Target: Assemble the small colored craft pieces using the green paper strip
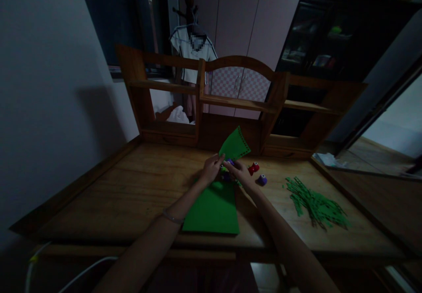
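In the head view, your left hand (212, 168) pinches the green paper sheet (231, 146) at its lower-left corner; your right hand (242, 173) grasps what looks like a purple craft punch (230, 162) at its near edge. The sheet slants up and away beyond both hands, slightly bowed, dark holes lining its right side.

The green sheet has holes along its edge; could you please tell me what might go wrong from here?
The green sheet might tear where it is perforated. The small red object and purple object beside the right hand could get knocked aside.
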`<state>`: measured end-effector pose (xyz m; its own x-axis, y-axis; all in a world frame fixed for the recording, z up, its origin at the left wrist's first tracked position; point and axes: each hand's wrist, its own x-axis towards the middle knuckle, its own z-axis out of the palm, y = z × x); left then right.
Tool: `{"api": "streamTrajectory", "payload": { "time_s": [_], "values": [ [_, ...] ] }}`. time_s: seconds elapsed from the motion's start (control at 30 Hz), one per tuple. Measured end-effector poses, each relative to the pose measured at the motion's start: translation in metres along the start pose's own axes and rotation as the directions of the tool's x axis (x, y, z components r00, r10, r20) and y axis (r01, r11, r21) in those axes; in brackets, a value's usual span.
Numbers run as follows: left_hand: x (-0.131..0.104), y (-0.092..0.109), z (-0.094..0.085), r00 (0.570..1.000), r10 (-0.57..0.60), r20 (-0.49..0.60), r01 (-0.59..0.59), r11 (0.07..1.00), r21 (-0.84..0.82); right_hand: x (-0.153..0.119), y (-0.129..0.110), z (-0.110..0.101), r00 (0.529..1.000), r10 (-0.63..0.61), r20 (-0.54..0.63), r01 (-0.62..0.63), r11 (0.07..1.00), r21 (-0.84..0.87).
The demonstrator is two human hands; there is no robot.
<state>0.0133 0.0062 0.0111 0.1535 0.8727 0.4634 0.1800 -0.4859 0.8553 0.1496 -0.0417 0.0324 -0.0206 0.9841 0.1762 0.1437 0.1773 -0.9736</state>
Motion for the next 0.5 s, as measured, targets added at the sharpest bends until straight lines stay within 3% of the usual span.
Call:
{"api": "streamTrajectory", "payload": {
  "time_s": [0.5],
  "values": [
    [-0.0014, -0.0008, 0.0007, 1.0, -0.011, -0.025, 0.009, 0.996, -0.09, -0.0036, 0.0009, 0.0033, 0.998, -0.061, 0.016, 0.062, 0.994, -0.088]
  ]
}}
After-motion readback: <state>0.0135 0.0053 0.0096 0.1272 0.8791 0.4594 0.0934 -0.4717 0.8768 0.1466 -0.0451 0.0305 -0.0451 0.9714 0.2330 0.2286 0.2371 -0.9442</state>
